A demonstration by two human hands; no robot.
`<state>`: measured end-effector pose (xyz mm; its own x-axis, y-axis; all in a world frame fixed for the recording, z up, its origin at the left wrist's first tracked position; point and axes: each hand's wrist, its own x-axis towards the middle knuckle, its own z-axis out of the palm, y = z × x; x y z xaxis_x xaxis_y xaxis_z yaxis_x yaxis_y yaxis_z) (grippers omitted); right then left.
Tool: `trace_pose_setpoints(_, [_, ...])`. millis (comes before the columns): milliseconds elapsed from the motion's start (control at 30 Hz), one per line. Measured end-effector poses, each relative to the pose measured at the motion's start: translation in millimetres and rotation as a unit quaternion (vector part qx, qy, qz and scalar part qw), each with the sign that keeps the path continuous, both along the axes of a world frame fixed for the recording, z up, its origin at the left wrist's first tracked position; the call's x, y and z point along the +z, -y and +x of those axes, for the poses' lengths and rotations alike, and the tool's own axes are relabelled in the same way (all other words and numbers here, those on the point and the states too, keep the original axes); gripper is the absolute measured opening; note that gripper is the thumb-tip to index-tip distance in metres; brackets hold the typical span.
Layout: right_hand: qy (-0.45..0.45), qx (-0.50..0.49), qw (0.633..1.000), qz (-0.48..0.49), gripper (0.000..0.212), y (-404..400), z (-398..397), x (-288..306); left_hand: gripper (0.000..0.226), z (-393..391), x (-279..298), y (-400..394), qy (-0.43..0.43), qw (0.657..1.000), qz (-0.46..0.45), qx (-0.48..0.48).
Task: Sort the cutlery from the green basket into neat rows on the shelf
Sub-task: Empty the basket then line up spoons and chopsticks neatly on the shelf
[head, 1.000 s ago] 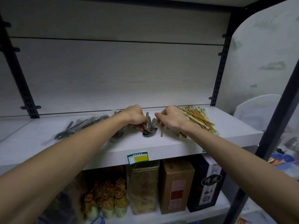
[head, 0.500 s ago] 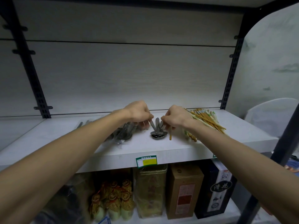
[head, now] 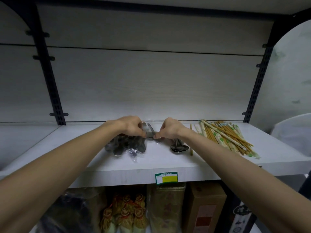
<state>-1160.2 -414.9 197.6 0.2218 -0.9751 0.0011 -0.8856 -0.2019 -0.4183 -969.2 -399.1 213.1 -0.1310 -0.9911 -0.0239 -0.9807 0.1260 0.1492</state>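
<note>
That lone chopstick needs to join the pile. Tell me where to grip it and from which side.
Pinch the single chopstick at its near end, coming from the front edge of the shelf. It lies flat, pointing front to back; the loose spoons sit close on its left and the right hand covers the far part.

Showing a green and yellow price label stuck on the front edge of the board. Sitting below, on the lower level: a cluster of gold-wrapped packets with orange round emblems, just beside a tall translucent pack, then a brown carton bearing a red panel, then a dark box with white lettering at the far right. Standing at the back, pale wood-grain panels between two black slotted uprights. Showing a white rounded shape at the right edge.
</note>
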Motion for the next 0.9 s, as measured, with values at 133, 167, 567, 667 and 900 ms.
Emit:
trace_pose_setpoints(133, [0.035, 0.008, 0.998, 0.058, 0.034, -1, -2, 1, 0.023, 8, -3, 4, -0.043, 0.999, -0.014, 0.015])
trace_pose_setpoints(167, [0.043, 0.008, 0.997, 0.071, 0.031, -2, -3, 1, 0.022, 10, -4, 4, -0.055, 0.998, -0.022, 0.019])
trace_pose_setpoints(567, [0.172, 0.069, 0.982, 0.04, 0.024, -4, 30, 8, 0.052, 31, -9, 4, -0.104, 0.988, -0.096, 0.064])
trace_pose_setpoints(667, [0.087, 0.101, 0.991, -0.001, 0.026, 1, 28, 3, 0.058, 29, -8, -5, -0.099, 0.99, -0.085, 0.052])
trace_pose_setpoints(900, [-0.022, 0.114, 0.992, -0.038, 0.02, 2, 31, -7, 0.061, 12, -4, -12, -0.093, 0.995, 0.007, 0.043])
